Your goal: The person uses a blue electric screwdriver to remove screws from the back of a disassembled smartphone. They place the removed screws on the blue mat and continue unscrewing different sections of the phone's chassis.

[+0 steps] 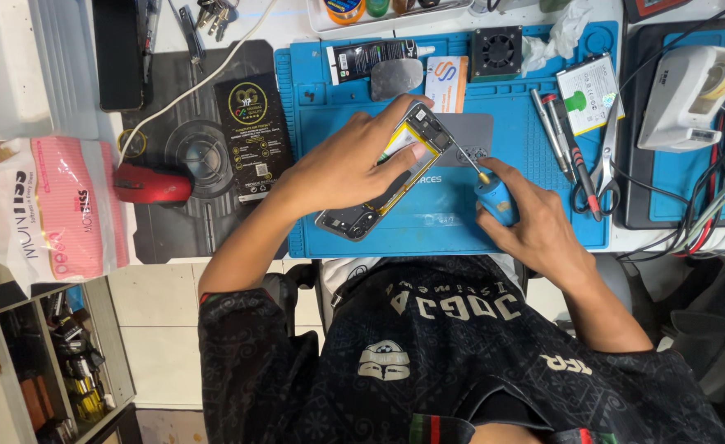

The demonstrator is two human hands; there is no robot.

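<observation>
Head view is showing the left hand (342, 164) pressing an opened phone (387, 168) flat on the blue mat (461, 222), fingers grasping its edges. The right hand (535, 226) is clenching a blue screwdriver (487, 187), tip at the phone's top end. The phone looks light, thin and fragile, best held by its frame; its yellow-edged battery is exposed.

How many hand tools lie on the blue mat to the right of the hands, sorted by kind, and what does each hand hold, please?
Pen-shaped drivers: 2
Scissors: 1
Total lying there: 3
Left hand holds the opened phone: 1
Right hand holds the blue-handled screwdriver: 1
Total with held things on the blue mat: 5
</observation>
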